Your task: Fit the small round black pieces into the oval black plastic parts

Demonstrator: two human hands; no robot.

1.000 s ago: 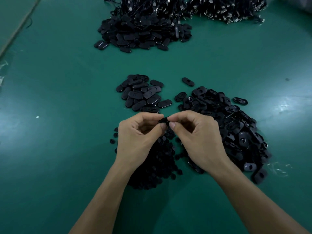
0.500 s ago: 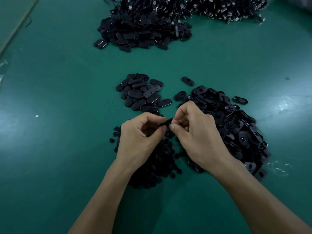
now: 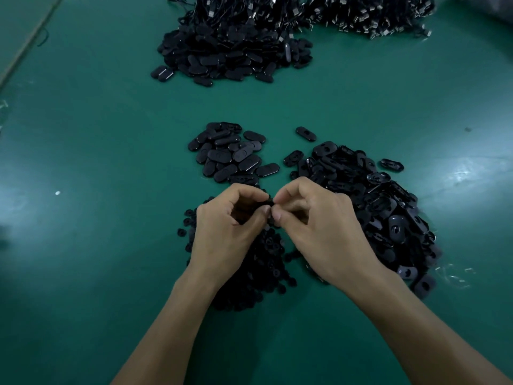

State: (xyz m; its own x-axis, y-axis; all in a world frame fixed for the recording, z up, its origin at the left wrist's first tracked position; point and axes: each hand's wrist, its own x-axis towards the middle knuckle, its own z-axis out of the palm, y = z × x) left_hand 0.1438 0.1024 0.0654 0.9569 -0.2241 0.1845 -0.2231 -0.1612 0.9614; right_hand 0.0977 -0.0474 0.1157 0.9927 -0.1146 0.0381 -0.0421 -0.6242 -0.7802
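L hand (image 3: 224, 234) & R hand (image 3: 319, 232) pinch one small black part (image 3: 268, 202) — shape hidden — over round pieces (image 3: 268, 250).

Head camera (wide-angle), forward-down, close over left hand (image 3: 225, 235), right hand (image 3: 322, 232).

Dim, green-tinted view with soft glare

Pale glare sits on the bench (image 3: 111, 273) near its left and right edges; black oval parts (image 3: 388, 207) merge into dark, low-detail masses; the left edge is smeared, the far corners bend.
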